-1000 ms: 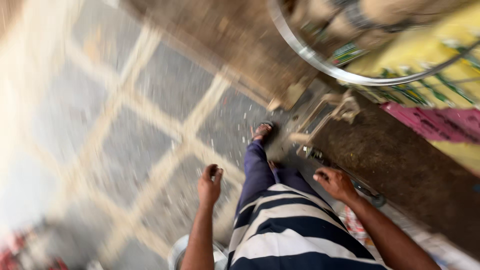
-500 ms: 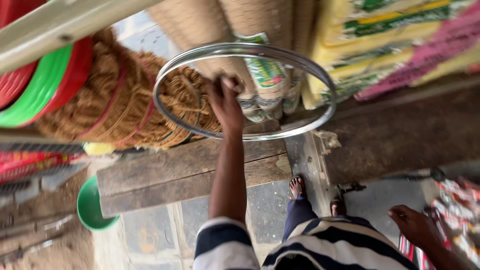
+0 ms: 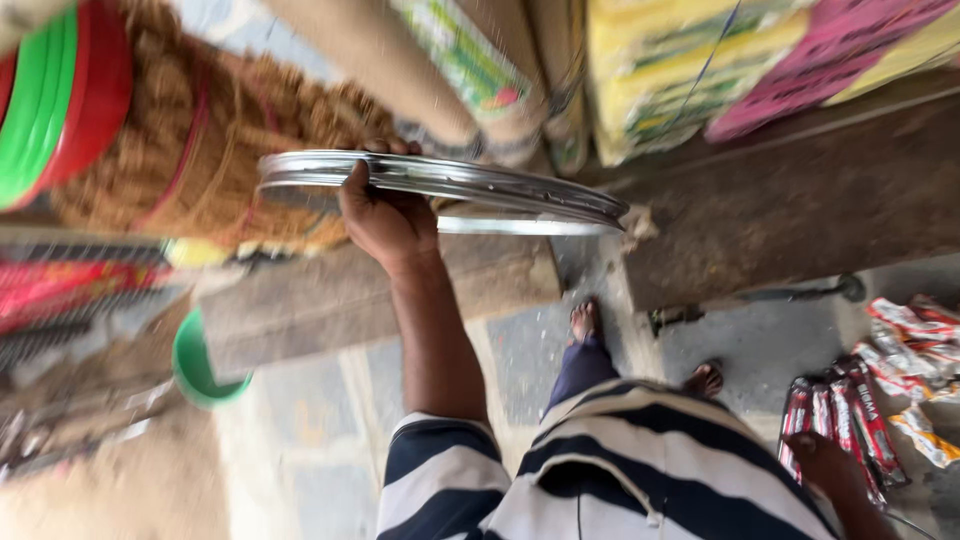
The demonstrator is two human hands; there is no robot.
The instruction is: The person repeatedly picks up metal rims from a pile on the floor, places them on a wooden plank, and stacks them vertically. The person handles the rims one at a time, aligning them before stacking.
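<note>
My left hand (image 3: 385, 215) is raised and grips the near edge of a shiny bare metal wheel rim (image 3: 520, 190). The rim is seen almost edge-on, level in front of brown coir rope bundles (image 3: 200, 150). My right hand (image 3: 825, 462) hangs low at the bottom right beside strips of red packets (image 3: 850, 420). Its fingers are blurred, so whether it holds anything cannot be told. My striped shirt and my two bare feet (image 3: 585, 320) fill the lower middle.
A wooden plank ledge (image 3: 340, 295) runs under the rim. Red and green plastic rings (image 3: 50, 100) are stacked at the upper left. A green bowl (image 3: 200, 375) sits low on the left. Yellow and pink sacks (image 3: 680, 70) are stacked at the upper right. Paved stone floor lies below.
A second ago both hands hung down with nothing in them. My left hand then reached up and took the rim, which has since tilted from face-on to nearly edge-on and come lower.
</note>
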